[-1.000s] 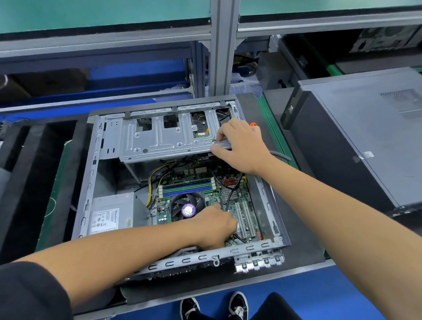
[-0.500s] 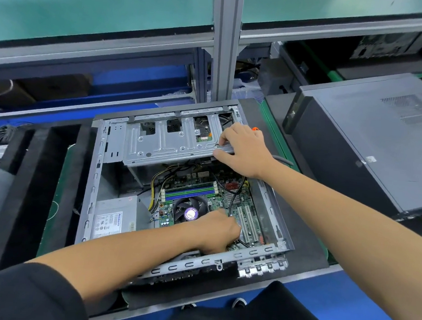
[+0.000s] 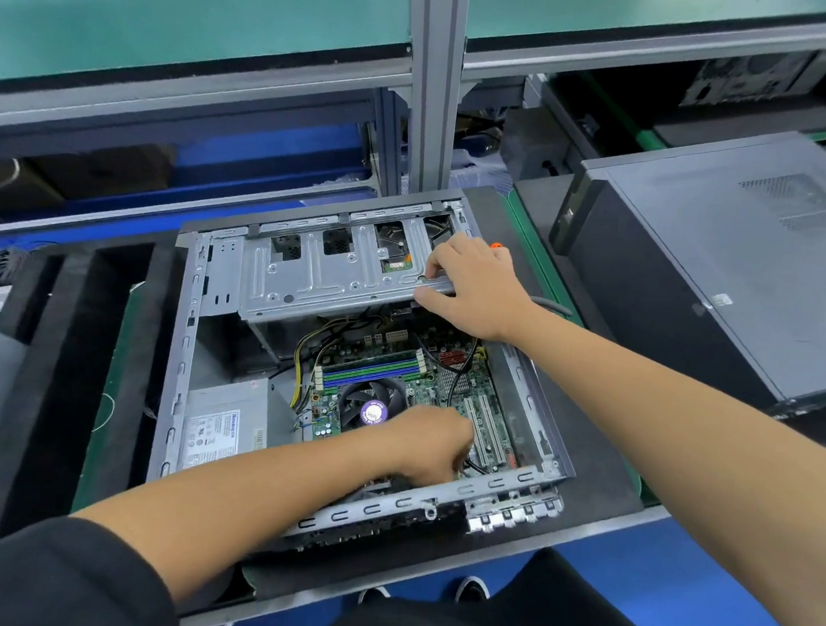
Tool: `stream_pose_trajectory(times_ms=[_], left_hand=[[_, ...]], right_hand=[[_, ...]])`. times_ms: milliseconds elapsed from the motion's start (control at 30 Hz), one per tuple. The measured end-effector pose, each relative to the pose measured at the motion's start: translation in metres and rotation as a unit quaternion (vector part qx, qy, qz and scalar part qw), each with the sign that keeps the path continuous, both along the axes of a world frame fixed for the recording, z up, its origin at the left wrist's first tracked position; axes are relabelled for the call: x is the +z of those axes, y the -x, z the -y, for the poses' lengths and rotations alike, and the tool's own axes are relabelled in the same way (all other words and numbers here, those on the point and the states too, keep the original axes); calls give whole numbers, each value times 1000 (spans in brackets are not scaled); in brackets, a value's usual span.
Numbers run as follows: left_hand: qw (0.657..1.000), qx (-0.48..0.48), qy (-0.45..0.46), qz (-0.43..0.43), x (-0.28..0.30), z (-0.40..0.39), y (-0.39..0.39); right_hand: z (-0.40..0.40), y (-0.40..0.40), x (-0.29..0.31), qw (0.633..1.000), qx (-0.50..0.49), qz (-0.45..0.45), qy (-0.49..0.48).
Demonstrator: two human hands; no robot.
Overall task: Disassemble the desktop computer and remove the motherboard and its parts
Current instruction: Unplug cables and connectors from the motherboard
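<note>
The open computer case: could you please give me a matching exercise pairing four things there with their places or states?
1. left hand
2. right hand
3. power supply
4. closed computer case

A. in the open case's near-left corner
B. gripping the drive cage edge
C. right of the open case
D. down on the motherboard beside the fan

Pairs: 1-D, 2-B, 3-A, 4-C

Bench surroundings: a second computer, foam blocks, green shelf, blue floor.

A closed dark grey computer case lies on its side at the right, well apart from the work mat. Black foam blocks stand at the left over a green mat. An aluminium post rises at the back, carrying a green-topped shelf. Dark shoes show on the blue floor below.
</note>
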State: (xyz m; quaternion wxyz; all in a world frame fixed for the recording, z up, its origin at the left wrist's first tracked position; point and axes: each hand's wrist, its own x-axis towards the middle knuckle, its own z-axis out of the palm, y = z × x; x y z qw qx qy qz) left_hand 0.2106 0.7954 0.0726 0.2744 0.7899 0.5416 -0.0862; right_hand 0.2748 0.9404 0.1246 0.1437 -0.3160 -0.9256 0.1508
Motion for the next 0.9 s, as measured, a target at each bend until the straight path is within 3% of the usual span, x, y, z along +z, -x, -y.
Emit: stream_pose_trajectory(times_ms=[100,333,633,900], left_hand=[[999,39,-7,34,2,-7,10],[998,5,-43,43,2,-4,9],[995,41,-7,96,13,-11,25],[991,97,-53,79,40,-30,77]], right_hand=[[-2,0,-2,1000,-1,-6,0],[-2,1,-2,1000,-5,-5,7],[-2,2,0,999,-17,-25,42],[0,4,11,987,-54,-68,134]])
